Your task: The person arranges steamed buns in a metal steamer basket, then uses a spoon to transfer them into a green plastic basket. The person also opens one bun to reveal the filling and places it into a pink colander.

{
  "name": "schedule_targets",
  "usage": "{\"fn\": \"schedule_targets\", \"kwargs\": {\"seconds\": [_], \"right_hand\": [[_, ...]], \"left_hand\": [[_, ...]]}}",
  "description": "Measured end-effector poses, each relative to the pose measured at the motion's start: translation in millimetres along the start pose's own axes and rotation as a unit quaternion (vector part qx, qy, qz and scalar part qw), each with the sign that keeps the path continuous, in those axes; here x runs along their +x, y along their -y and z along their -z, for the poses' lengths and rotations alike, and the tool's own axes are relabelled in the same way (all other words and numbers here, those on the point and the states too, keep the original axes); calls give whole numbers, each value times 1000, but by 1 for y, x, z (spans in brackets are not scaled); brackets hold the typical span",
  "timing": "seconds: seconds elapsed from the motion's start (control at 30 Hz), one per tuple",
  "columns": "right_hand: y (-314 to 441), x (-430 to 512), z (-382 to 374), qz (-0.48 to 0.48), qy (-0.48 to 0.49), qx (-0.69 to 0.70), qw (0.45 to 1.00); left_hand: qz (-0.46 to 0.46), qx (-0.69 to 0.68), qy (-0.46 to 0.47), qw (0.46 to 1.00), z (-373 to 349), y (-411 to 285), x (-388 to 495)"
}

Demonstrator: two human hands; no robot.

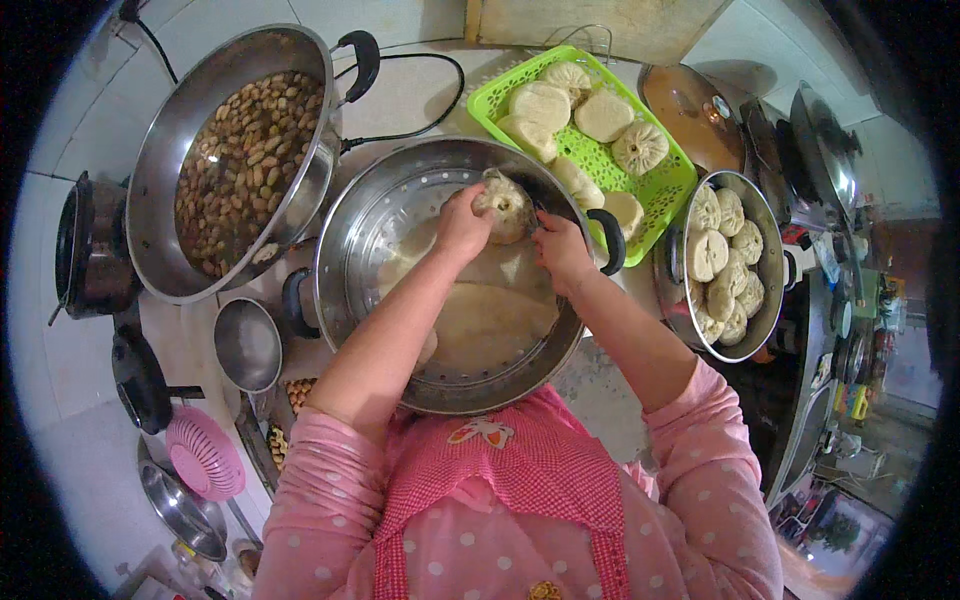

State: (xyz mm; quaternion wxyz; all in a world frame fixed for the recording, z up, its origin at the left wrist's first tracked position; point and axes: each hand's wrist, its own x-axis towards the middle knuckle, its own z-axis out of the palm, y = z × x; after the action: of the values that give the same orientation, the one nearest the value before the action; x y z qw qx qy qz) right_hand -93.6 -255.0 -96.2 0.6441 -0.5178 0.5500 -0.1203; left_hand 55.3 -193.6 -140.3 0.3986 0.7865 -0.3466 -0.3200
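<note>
My left hand (463,225) grips a pleated steamed bun (504,206) by its left side, over a large metal steamer pan (352,300) with small holes and black handles. At the bun's right edge is my right hand (559,244), its fingers curled; whether they pinch the bun or a small dark thing is unclear. Pale cloth or a thin layer covers part of the pan's floor, and part of another bun shows beside my left forearm. A green plastic basket (675,176) behind the pan holds several buns, some pleated and some smooth.
On the right a metal pot (679,300) is filled with buns. A tilted metal basin (154,180) of peanuts in liquid stands at the left, above a small metal bowl (247,345). A black cable (420,135) runs behind the pan. A pink plastic basket (204,454) is at the lower left.
</note>
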Motion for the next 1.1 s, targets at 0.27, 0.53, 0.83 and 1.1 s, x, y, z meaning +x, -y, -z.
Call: {"fn": "schedule_targets", "kwargs": {"seconds": [0.27, 0.53, 0.83, 1.1], "right_hand": [[0, 7, 2, 168, -7, -212, 963], [-12, 31, -20, 164, -19, -181, 970], [25, 24, -7, 214, 56, -359, 907], [24, 21, 12, 221, 95, -435, 867]], "left_hand": [[-38, 31, -62, 997, -4, 9, 22], [43, -10, 6, 999, -15, 12, 44], [71, -68, 20, 995, -5, 6, 42], [67, -24, 69, 995, 3, -11, 39]]}}
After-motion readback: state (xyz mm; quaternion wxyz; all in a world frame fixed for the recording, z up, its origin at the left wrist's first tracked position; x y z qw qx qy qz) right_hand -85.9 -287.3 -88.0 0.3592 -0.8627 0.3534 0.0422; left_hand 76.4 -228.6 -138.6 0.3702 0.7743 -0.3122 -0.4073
